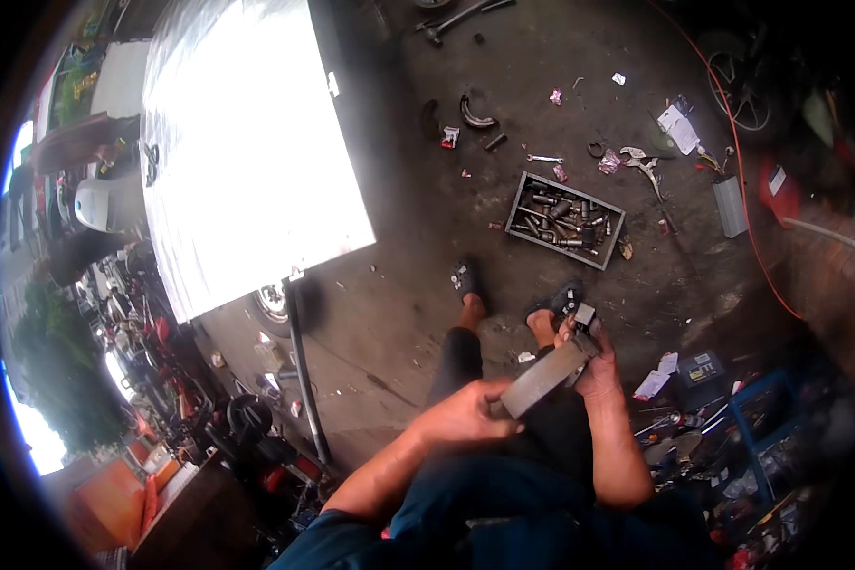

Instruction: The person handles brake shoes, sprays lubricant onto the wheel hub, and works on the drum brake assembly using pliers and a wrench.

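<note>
Holding a grey bar (546, 375) over my lap, my left hand (465, 413) grasps its near end and my right hand (594, 361) clenches the far end. A socket tray (565, 220) lies on the floor (418, 247) beyond my feet.

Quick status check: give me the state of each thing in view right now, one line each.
Left hand: gripping the near end of the flat grey bar.
Right hand: gripping the bar's far end.
Flat grey bar: held tilted above the lap.
Socket tray: open, lying on the floor.
Small wrench: lying loose on the floor.
</note>
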